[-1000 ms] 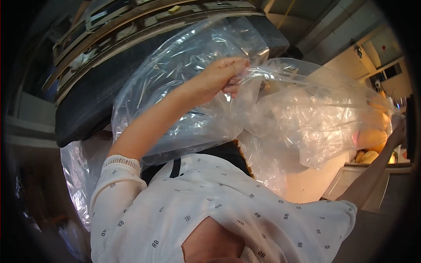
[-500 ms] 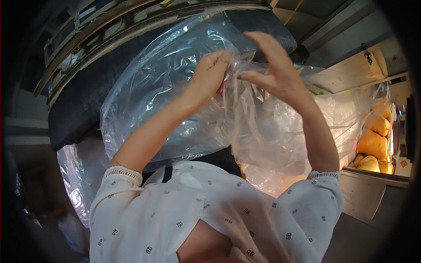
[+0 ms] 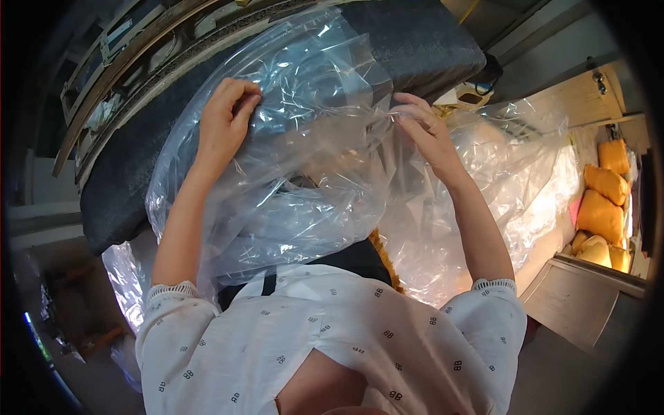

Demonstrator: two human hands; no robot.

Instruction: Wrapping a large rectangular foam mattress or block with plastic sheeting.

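Here my left hand point(image 3: 225, 121) is closed on a fold of the big clear plastic bag point(image 3: 304, 173), fingers curled over its upper left edge. My right hand point(image 3: 425, 131) pinches the same film at its right edge, thumb and fingertips pressed together on a crease. Between the two hands the bag is spread out in front of my chest, crumpled and shiny, draped over the long dark grey padded cushion point(image 3: 408, 41) that runs across the top of the view. More loose clear plastic point(image 3: 512, 173) billows to my right, just beside the bag. Well apart on the far right, several yellow cushions point(image 3: 602, 200) lie stacked near a pale cabinet panel point(image 3: 574, 304).
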